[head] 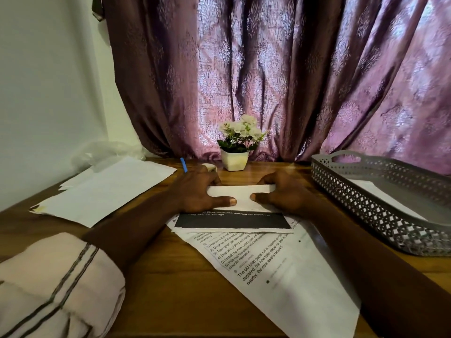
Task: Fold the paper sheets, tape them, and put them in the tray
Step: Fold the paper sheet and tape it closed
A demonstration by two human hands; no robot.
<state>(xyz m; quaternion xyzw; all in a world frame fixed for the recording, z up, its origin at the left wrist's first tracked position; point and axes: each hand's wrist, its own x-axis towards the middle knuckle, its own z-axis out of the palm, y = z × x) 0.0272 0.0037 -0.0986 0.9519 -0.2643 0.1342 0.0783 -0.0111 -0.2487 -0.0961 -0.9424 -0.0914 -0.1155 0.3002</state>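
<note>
A folded white paper sheet point(240, 197) lies at the middle of the wooden table, its printed lower part with a black band sticking out toward me. My left hand point(197, 190) holds its left end, thumb on top and fingers curled over the far edge. My right hand point(283, 191) holds the right end the same way. Under it lies a second printed sheet point(280, 269), turned at an angle. A roll of tape point(211, 167) sits just behind my left hand, mostly hidden. The grey perforated tray point(366, 198) stands at the right with a white paper point(375, 191) inside.
A loose stack of blank sheets point(109, 189) lies at the left, with clear plastic wrap point(107, 151) behind it. A blue pen point(183, 164) lies by the tape. A white pot of flowers point(235, 157) stands at the back centre before a purple curtain.
</note>
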